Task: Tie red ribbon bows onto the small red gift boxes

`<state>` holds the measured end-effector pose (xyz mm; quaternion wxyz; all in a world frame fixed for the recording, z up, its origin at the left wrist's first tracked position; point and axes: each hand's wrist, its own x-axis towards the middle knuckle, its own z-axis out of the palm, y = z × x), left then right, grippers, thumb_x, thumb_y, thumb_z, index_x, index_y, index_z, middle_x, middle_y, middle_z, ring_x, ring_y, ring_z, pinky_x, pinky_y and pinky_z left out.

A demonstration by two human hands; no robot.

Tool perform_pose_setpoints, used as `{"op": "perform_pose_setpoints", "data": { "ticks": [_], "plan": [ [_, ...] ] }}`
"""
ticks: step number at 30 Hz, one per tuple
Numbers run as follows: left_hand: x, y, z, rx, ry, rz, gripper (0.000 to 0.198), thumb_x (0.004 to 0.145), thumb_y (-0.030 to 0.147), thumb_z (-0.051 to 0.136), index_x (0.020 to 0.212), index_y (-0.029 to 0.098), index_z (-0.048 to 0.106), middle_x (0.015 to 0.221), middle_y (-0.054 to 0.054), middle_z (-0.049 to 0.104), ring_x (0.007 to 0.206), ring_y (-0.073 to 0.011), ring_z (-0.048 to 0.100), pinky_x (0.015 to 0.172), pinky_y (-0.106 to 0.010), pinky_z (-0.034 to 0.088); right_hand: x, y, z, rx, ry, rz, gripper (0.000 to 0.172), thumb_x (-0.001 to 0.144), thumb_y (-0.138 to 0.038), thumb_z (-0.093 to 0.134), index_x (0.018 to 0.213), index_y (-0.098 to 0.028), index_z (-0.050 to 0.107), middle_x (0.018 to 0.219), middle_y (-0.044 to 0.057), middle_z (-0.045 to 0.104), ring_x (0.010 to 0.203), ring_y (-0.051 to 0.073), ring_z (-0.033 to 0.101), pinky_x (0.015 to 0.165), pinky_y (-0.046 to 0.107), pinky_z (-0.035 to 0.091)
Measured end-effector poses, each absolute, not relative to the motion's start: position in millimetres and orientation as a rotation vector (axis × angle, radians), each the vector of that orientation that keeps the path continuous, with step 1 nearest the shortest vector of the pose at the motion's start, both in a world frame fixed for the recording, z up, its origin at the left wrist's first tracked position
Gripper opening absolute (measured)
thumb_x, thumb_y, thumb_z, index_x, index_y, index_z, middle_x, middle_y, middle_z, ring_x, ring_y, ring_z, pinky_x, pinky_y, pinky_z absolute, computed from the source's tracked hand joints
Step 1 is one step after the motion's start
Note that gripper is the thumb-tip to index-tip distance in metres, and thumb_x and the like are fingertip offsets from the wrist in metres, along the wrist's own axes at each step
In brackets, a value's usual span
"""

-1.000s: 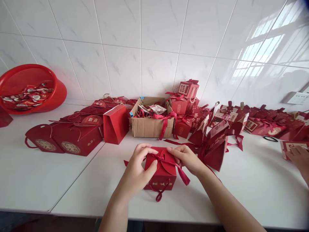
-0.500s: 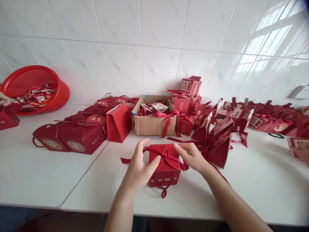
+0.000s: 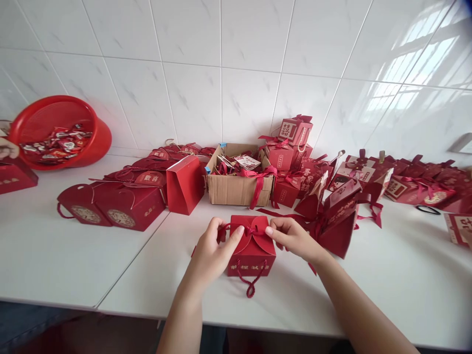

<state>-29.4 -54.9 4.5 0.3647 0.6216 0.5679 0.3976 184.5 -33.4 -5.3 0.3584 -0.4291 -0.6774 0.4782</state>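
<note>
A small red gift box point(image 3: 251, 269) with gold characters on its front stands upright on the white table before me. Its petal-shaped top flaps are folded over, and a dark red ribbon point(image 3: 252, 230) is knotted across them. From the left side, my left hand point(image 3: 217, 248) pinches the ribbon beside the knot, thumb over the lid. On the opposite side my right hand point(image 3: 291, 238) is closed on the ribbon, thumb and forefinger near the box's top edge. A twisted red cord handle point(image 3: 250, 287) hangs down the front.
Behind stands a cardboard box point(image 3: 239, 191) with ribbons and cards inside. Red gift boxes point(image 3: 137, 209) line the left, and more boxes point(image 3: 337, 221) crowd the right. A red basin point(image 3: 104, 142) of wrapped sweets lies tilted at far left, near another person's hand point(image 3: 8, 148).
My right hand has gone from resting its thumb on the lid to pinching the ribbon. The left fingers have closed on the ribbon, and the loops beside the knot are drawn in.
</note>
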Motion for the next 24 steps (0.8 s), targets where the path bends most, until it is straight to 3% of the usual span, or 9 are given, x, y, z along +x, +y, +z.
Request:
{"op": "perform_pose_setpoints", "data": {
  "ticks": [5,9,15,24],
  "plan": [
    [-28.7,-58.3,9.1,1.517,1.288,1.029,0.028,0.080,0.048,0.056,0.079,0.022,0.046,0.074,0.003,0.049,0.066,-0.0142,0.051,0.061,-0.025,0.043,185.5,-33.9,-3.7,-1.082,-1.623,1.319,0.052,0.086,-0.063,0.043,0.058,-0.020,0.034,0.052,-0.007,0.024,0.047,0.007,0.019,0.043,0.023,0.014],
    [-29.2,-59.3,10.9,1.484,1.244,1.010,0.025,0.079,0.042,0.058,0.079,0.022,0.044,0.073,0.004,0.046,0.066,-0.0130,0.048,0.060,-0.024,0.042,184.3,-35.0,-1.9,-1.051,-1.614,1.307,0.050,0.083,-0.057,0.053,0.057,-0.019,0.034,0.054,-0.007,0.025,0.049,0.007,0.018,0.047,0.025,0.013],
    [-33.0,-56.2,5.9,1.578,1.340,0.990,0.037,0.078,0.045,0.060,0.069,0.021,0.032,0.066,0.006,0.031,0.060,-0.0109,0.033,0.056,-0.021,0.032,184.6,-34.3,-0.5,-1.048,-1.660,1.265,0.049,0.078,-0.049,0.064,0.056,-0.020,0.032,0.054,-0.008,0.028,0.051,0.007,0.020,0.049,0.026,0.014],
    [-41.9,-52.6,3.0,1.596,1.394,0.909,0.041,0.075,0.054,0.061,0.072,0.021,0.036,0.067,0.006,0.036,0.063,-0.0119,0.037,0.058,-0.023,0.032,200.6,-27.9,-3.2,-1.074,-1.727,1.232,0.053,0.076,-0.046,0.068,0.054,-0.020,0.028,0.054,-0.008,0.021,0.051,0.007,0.016,0.049,0.027,0.012]
  ]
}}
